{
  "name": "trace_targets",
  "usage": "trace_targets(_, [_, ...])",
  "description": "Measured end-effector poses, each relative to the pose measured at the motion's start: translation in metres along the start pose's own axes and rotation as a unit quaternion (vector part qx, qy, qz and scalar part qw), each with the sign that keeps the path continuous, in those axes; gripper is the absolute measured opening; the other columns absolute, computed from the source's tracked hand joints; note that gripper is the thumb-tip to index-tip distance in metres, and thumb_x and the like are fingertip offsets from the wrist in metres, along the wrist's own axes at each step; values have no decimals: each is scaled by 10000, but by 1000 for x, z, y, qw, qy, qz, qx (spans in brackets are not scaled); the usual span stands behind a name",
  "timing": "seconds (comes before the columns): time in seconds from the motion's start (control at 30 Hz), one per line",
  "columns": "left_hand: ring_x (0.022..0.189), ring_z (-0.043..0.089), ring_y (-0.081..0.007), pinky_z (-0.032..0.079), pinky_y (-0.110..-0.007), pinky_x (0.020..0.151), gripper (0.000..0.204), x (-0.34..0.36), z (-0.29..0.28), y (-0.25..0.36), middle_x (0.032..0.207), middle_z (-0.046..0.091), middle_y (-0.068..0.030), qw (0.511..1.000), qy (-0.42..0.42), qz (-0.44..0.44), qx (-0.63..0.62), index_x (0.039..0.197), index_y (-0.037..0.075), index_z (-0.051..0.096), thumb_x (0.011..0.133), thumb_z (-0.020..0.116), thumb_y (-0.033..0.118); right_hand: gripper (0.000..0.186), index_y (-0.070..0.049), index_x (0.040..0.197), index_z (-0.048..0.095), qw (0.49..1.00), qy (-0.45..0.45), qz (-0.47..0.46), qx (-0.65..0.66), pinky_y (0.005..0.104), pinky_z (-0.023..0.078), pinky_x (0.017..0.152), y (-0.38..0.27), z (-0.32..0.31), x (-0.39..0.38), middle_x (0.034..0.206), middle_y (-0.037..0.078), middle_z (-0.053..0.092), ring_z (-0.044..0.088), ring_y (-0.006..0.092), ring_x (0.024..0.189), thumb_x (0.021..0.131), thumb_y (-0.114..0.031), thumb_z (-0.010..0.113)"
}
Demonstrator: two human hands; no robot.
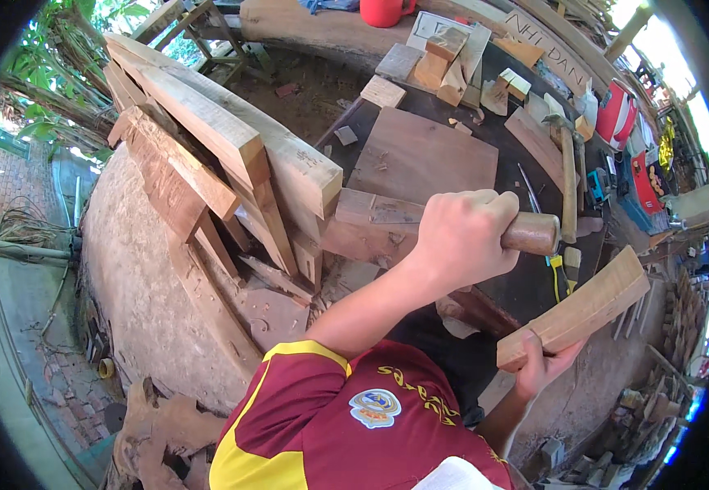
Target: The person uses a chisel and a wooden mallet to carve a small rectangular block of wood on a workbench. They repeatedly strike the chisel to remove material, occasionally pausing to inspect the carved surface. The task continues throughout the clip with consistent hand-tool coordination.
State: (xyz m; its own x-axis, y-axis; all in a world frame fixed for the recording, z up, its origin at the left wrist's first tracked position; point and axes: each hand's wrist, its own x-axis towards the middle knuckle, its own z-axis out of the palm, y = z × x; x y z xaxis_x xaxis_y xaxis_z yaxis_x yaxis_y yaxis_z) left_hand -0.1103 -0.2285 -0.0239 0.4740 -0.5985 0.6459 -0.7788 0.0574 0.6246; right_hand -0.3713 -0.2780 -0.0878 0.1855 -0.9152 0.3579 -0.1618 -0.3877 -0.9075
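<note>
My left hand [462, 243] is closed in a fist around a thick round wooden handle [536, 234], whose rounded end sticks out to the right. The fist hides the rest of the handle. Behind the wrist lies a squared wood piece [371, 209]; I cannot tell whether it joins the handle. Lower right, my right hand [544, 367] grips the near end of a long wooden block [579, 314], thumb on top. The block tilts up to the right, apart from the handle. A flat square board [428, 153] lies on the dark bench beyond the fist.
Long timber beams [207, 122] slant along the left. On the dark bench [526, 282] are a hammer [568, 171], a brush [572, 265] and offcuts [444, 65]. A red mug [385, 11] stands at the back. Wood scraps [640, 425] lie at lower right.
</note>
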Motion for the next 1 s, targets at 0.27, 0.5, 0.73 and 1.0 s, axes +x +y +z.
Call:
trace_targets(0.27, [615, 592, -336, 458, -417, 537, 210, 7, -6, -5, 631, 554, -112, 999, 22, -37, 1, 675, 82, 507, 585, 690, 134, 935, 24, 1460, 258, 984, 33, -128, -118, 468, 398, 1042, -14, -31, 38, 1389, 209, 425, 470, 326, 1237, 696, -40, 793])
trace_targets(0.5, [618, 593, -348, 467, -424, 549, 205, 6, -6, -4, 619, 558, -122, 999, 0, -33, -23, 659, 77, 512, 586, 692, 142, 833, -129, 1446, 337, 925, 343, 15, 161, 465, 506, 924, -89, 28, 48, 1319, 195, 479, 533, 321, 1167, 732, 2, 744])
trace_targets(0.73, [622, 606, -348, 480, -426, 551, 198, 5, -4, -3, 617, 572, -120, 999, -35, -26, -24, 667, 82, 537, 580, 696, 163, 859, 56, 1427, 301, 960, -19, -181, -214, 438, 341, 1068, -18, 33, 25, 1361, 222, 445, 464, 304, 1244, 712, -63, 762])
trace_targets(1.0, [628, 626, -333, 499, -422, 564, 186, -3, 7, -4, 639, 605, -116, 998, -64, -16, 20, 674, 86, 555, 584, 692, 175, 832, 55, 1425, 280, 990, 15, -47, -130, 405, 366, 1052, -39, 44, -5, 1356, 202, 445, 475, 272, 1218, 737, -20, 742])
